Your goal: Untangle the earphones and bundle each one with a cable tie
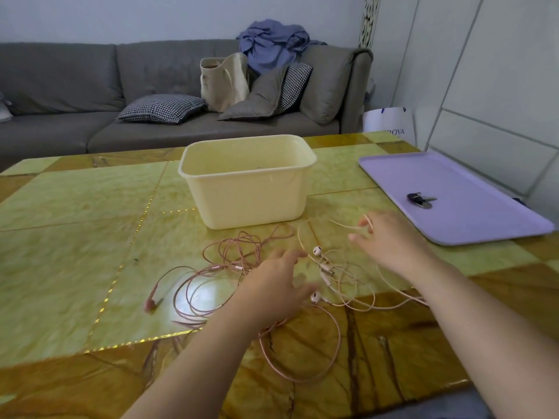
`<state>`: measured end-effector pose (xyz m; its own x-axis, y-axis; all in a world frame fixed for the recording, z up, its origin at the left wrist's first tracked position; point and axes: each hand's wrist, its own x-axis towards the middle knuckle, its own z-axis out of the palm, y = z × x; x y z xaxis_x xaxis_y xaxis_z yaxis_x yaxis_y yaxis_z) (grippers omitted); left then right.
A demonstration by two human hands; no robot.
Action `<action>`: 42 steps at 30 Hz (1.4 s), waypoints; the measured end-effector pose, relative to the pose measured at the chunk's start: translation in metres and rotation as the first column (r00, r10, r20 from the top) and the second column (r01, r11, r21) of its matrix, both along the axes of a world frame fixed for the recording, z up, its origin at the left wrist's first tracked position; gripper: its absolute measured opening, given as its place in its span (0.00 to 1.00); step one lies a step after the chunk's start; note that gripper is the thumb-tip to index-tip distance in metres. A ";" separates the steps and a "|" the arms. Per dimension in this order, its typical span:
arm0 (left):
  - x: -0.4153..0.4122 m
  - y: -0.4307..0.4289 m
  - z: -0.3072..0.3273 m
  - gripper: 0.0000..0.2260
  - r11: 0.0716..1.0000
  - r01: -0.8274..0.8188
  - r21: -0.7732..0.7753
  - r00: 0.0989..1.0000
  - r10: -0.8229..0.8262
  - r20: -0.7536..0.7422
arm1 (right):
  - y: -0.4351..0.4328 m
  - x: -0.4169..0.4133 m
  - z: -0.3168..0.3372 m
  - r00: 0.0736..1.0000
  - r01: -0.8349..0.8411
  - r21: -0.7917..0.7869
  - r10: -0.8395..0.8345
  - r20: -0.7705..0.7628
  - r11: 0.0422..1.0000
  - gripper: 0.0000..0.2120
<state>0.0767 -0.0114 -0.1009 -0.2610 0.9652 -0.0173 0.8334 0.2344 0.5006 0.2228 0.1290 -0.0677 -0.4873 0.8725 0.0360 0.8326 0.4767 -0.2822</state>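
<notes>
I saw a glossy counter [75,201] of marbled yellow-green and brown stone, with two sets of earphones lying tangled on its near half. The pink earphones [223,267] formed loose round coils of thin cord on the left, one blurred bud at their far left end. The pale earphones [348,285] lay just to the right, and I counted two smooth white earbuds [317,251] on them. The cords of both sets crossed under the left hand [272,285], so their overlap was hidden. That hand was motion-blurred above the cords, its grip spread with the fingers apart; I could not tell whether it touched them. The right hand [390,240] had its grip pinching a strand of the pale cord at the fingertips, lifted off the stone. Beyond the hands stood one cream plastic tub [248,189], rectangular with rounded corners. At the right lay one flat lilac tray [472,219] holding a small dark cluster of cable ties [419,199], too small to count. A grey fabric sofa [60,86] ran behind.
</notes>
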 end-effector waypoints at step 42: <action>-0.036 -0.042 0.060 0.10 0.909 -0.313 0.275 0.473 -0.101 0.875 | -0.033 -0.019 0.037 0.356 -0.026 -0.100 -0.085 -0.931 0.995 0.05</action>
<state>0.0403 -0.0536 -0.0407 -0.4114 0.9110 0.0299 -0.0911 -0.0737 0.9931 0.2036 0.0964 -0.0311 -0.1620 0.9112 0.3787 0.0202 0.3867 -0.9220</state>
